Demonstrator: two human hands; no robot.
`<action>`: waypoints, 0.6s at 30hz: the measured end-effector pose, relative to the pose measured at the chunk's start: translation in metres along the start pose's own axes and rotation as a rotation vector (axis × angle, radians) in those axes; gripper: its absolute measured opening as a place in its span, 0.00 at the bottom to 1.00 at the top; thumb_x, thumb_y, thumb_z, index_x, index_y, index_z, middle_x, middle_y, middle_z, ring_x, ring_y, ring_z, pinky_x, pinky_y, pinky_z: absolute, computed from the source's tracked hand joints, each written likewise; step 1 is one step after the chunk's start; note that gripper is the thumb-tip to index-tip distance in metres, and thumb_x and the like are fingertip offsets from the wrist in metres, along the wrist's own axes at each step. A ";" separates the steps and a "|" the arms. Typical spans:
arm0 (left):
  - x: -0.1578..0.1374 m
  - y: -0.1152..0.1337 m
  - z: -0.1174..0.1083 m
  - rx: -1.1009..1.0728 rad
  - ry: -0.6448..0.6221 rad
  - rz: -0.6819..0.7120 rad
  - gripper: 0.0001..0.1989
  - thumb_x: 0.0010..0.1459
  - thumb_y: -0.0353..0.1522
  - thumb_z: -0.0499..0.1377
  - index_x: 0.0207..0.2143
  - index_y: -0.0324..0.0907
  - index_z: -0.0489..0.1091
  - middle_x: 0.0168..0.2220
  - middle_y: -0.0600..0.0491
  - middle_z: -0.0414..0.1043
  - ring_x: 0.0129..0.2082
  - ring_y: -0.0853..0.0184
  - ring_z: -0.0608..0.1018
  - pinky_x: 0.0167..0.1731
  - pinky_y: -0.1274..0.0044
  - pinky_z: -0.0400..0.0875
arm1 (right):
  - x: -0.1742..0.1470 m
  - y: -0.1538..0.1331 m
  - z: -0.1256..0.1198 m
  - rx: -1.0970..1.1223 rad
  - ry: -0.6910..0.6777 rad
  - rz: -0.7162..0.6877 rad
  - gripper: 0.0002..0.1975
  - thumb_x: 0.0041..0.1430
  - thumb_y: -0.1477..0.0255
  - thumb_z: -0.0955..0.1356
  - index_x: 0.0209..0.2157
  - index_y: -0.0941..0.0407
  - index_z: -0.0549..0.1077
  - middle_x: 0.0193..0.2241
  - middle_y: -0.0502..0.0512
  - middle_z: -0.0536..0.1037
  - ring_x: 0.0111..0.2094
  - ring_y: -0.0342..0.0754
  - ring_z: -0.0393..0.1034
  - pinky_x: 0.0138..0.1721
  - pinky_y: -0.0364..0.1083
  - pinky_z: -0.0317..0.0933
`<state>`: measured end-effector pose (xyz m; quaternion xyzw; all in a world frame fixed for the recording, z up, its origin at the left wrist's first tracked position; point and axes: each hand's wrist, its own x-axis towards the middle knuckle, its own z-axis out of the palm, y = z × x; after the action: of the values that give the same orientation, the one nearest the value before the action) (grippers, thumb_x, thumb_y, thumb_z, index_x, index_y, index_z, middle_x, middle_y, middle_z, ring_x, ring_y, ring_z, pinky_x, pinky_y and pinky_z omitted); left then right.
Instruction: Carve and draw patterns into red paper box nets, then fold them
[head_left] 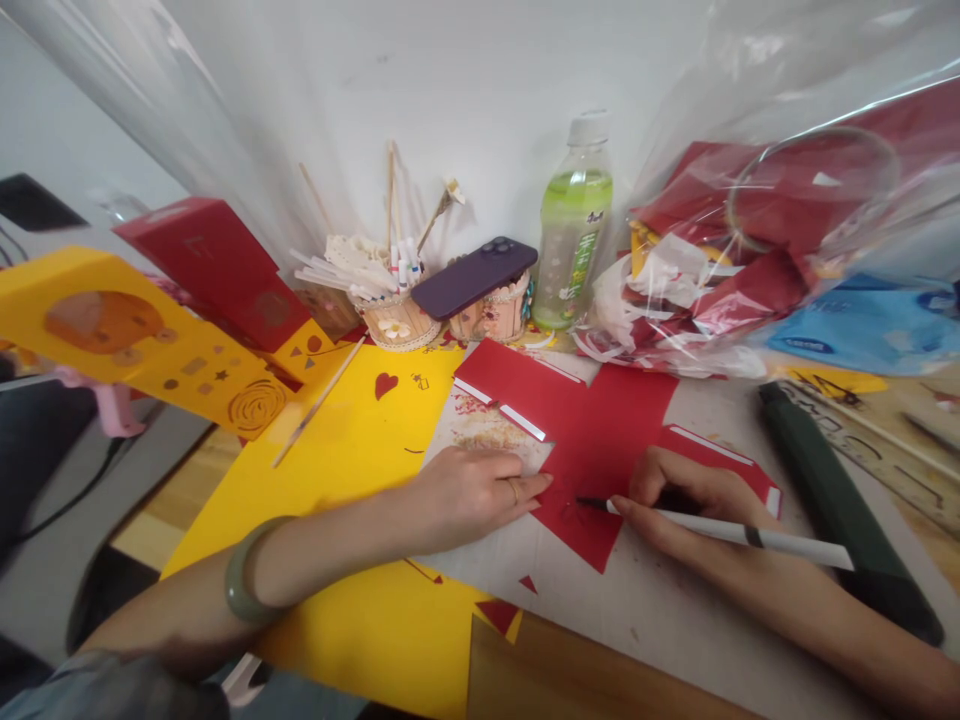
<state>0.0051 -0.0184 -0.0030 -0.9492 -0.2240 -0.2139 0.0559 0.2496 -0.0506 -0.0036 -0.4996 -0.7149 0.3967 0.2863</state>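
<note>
A cut red paper sheet (564, 402) lies flat on a grey board, with white strips along some of its edges. My left hand (469, 495) is open, its fingers stretched out and their tips pressing on the sheet's left edge. In my right hand (694, 490) is a white marker pen (757, 538), pinched near its dark tip. The tip touches or hovers just over the lower part of the sheet, where faint dark lines show. Small red paper scraps (528, 584) lie in front of the sheet.
Yellow paper (360, 440) covers the table at left, beneath red and yellow box-like pieces (206, 280). Behind stand a phone (476, 273) on a pot, a pen pot (401, 320), a drink bottle (576, 225) and a plastic bag of scraps (697, 280). A dark green case (840, 500) lies right.
</note>
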 end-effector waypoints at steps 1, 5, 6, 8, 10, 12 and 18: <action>0.000 0.000 0.000 -0.003 -0.009 -0.003 0.16 0.66 0.34 0.46 0.42 0.38 0.72 0.24 0.55 0.70 0.24 0.72 0.75 0.24 0.81 0.72 | 0.000 -0.001 0.000 0.001 -0.005 -0.007 0.15 0.59 0.61 0.64 0.22 0.54 0.61 0.19 0.46 0.64 0.20 0.42 0.56 0.19 0.42 0.50; -0.002 -0.001 0.001 -0.023 -0.058 -0.008 0.16 0.65 0.34 0.47 0.44 0.37 0.72 0.26 0.54 0.72 0.27 0.70 0.76 0.27 0.79 0.74 | 0.000 -0.004 0.001 0.015 -0.024 -0.029 0.15 0.58 0.61 0.64 0.22 0.54 0.62 0.19 0.47 0.65 0.21 0.42 0.56 0.21 0.42 0.51; -0.003 -0.001 0.001 -0.041 -0.076 -0.017 0.16 0.65 0.34 0.47 0.44 0.37 0.72 0.27 0.53 0.72 0.28 0.69 0.77 0.28 0.79 0.74 | 0.000 -0.004 0.001 0.019 -0.025 -0.032 0.15 0.58 0.62 0.65 0.22 0.54 0.62 0.19 0.47 0.65 0.21 0.42 0.56 0.21 0.42 0.51; -0.002 -0.002 0.001 -0.130 -0.093 -0.061 0.16 0.65 0.35 0.48 0.44 0.37 0.72 0.29 0.51 0.74 0.29 0.69 0.77 0.30 0.78 0.74 | 0.000 -0.004 0.001 0.035 -0.017 -0.036 0.15 0.58 0.63 0.65 0.22 0.54 0.62 0.19 0.47 0.64 0.21 0.42 0.56 0.21 0.42 0.50; 0.000 -0.003 -0.001 -0.316 -0.085 -0.143 0.16 0.64 0.37 0.49 0.43 0.38 0.73 0.32 0.50 0.75 0.31 0.69 0.77 0.33 0.78 0.73 | 0.000 -0.003 0.000 0.073 0.022 -0.033 0.15 0.57 0.63 0.66 0.21 0.54 0.62 0.19 0.47 0.65 0.21 0.42 0.56 0.21 0.42 0.50; 0.004 -0.007 -0.005 -0.543 -0.056 -0.227 0.15 0.63 0.37 0.51 0.41 0.39 0.74 0.36 0.48 0.76 0.36 0.68 0.77 0.39 0.76 0.72 | 0.000 -0.004 -0.002 0.162 0.155 -0.007 0.15 0.54 0.64 0.68 0.20 0.54 0.62 0.19 0.46 0.65 0.21 0.41 0.56 0.21 0.41 0.49; 0.008 -0.027 -0.021 -0.700 0.165 -0.645 0.15 0.60 0.34 0.53 0.48 0.45 0.71 0.39 0.50 0.73 0.39 0.66 0.73 0.44 0.71 0.66 | 0.003 -0.013 -0.013 0.526 0.555 0.030 0.17 0.50 0.61 0.71 0.20 0.54 0.62 0.13 0.43 0.59 0.17 0.40 0.49 0.18 0.42 0.42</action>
<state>-0.0083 0.0043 0.0201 -0.7729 -0.4163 -0.3574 -0.3186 0.2529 -0.0461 0.0144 -0.5079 -0.4766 0.4206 0.5814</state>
